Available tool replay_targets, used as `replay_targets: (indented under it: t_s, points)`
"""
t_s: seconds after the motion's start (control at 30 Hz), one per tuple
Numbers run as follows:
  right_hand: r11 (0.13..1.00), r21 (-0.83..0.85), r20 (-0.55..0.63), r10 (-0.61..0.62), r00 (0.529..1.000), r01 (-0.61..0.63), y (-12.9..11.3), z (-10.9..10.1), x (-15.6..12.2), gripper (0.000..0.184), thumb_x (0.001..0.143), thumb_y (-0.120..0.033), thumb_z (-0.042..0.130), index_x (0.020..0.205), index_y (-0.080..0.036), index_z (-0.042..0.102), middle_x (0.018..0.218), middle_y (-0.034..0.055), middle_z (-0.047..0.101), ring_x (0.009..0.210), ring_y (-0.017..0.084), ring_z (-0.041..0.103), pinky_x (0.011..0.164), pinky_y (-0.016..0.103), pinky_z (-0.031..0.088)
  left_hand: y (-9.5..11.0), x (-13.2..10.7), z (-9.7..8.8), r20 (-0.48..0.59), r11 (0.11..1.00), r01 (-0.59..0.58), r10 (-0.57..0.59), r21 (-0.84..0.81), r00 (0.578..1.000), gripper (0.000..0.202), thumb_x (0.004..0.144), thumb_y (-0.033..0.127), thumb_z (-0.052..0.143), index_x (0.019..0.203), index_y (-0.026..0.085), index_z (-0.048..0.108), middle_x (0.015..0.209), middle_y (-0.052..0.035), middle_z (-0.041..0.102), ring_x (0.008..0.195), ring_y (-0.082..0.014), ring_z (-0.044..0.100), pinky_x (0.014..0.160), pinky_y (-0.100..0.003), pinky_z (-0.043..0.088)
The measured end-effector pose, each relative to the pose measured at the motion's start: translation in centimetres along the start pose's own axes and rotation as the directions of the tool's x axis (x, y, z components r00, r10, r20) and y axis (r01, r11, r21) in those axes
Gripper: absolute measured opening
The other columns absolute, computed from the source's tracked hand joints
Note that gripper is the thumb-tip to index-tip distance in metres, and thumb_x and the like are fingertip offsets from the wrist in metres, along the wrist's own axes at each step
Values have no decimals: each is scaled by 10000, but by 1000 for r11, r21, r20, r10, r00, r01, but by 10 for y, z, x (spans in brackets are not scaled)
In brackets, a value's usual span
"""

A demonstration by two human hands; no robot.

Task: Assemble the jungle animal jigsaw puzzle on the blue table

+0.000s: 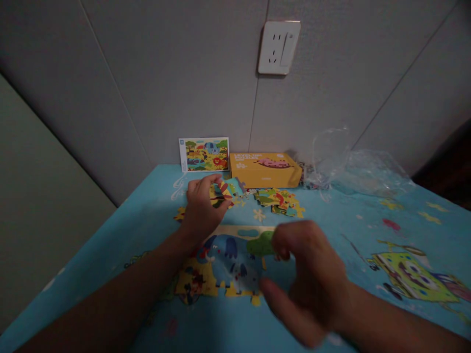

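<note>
My left hand [206, 203] grips several jigsaw puzzle pieces [223, 190] between thumb and fingers, in front of the picture card. Below it lies a joined part of the jigsaw puzzle [230, 260], showing blue elephants and a green tree. Over the puzzle's right end hovers my right hand [311, 279], thumb and fingers apart with nothing between them, slightly blurred. It covers part of the puzzle's right side. A heap of loose puzzle pieces [277, 200] lies beyond the joined part, to the right of my left hand.
Against the wall stand a picture card [204, 155] with the jungle scene and a yellow puzzle box [264, 171]. A crumpled clear plastic bag [368, 169] lies at the back right. The blue patterned cloth [121, 240] covers the table. A socket [279, 48] is on the wall.
</note>
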State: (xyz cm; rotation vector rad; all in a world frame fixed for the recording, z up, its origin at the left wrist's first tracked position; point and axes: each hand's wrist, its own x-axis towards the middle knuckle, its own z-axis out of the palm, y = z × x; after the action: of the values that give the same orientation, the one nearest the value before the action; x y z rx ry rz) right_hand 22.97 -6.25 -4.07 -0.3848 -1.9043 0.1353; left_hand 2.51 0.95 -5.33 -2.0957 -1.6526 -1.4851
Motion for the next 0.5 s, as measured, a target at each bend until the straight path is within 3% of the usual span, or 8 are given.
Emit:
replay_targets:
  t_s: [0.03,0.1,0.17,0.23,0.27,0.37,0.5]
  points:
    - [996,-25,41,84,996,-83,8,0,8,649,819,-210,604,1435,-273,409,858,27,527,680,167,525,566,309,463,1,0,-1,-6,1000,-23,22,-22,1000,500,708,141,764,1162,176,558,1071,-70,644,1043,-264,544,956,-446,479]
    - [934,-54,19,355,935,-353,24,0,19,589,856,-244,596,1417,-239,415,943,39,543,643,132,490,544,283,447,5,-1,-4,-4,994,-71,71,-80,997,511,716,158,768,1177,194,550,1089,-61,630,1059,-252,547,957,-428,480]
    - [791,-30,5,612,791,-611,38,2,22,527,886,-347,584,1372,-192,451,926,35,565,614,122,480,535,277,438,10,-2,-8,18,983,-110,114,-148,993,517,728,175,771,1192,206,545,1108,-57,618,1069,-239,548,952,-406,482]
    - [668,36,89,738,669,-743,49,5,20,404,895,-447,558,1175,-157,583,817,19,576,613,130,493,533,273,414,14,-3,-10,59,968,-151,165,-202,984,511,735,182,775,1191,213,547,1118,-56,614,1069,-232,545,944,-391,482]
    - [634,72,141,758,637,-770,52,6,18,354,900,-477,535,1006,-152,628,749,10,562,606,130,487,532,271,397,15,-3,-11,82,959,-174,196,-222,977,508,735,181,777,1188,215,550,1122,-56,614,1071,-231,541,943,-388,478]
    - [620,139,204,745,635,-772,59,10,14,384,907,-493,494,697,-178,555,634,-9,505,579,123,454,535,271,356,15,-5,-11,152,932,-217,269,-289,951,555,712,217,807,1203,212,549,1108,-56,623,1063,-237,539,938,-400,467]
    - [651,126,178,728,662,-749,65,9,11,315,902,-461,515,750,-187,542,652,-18,501,589,127,463,546,270,358,13,-5,-10,250,905,-146,261,-400,932,549,824,205,690,1333,204,485,933,-14,655,935,-197,584,986,-432,420]
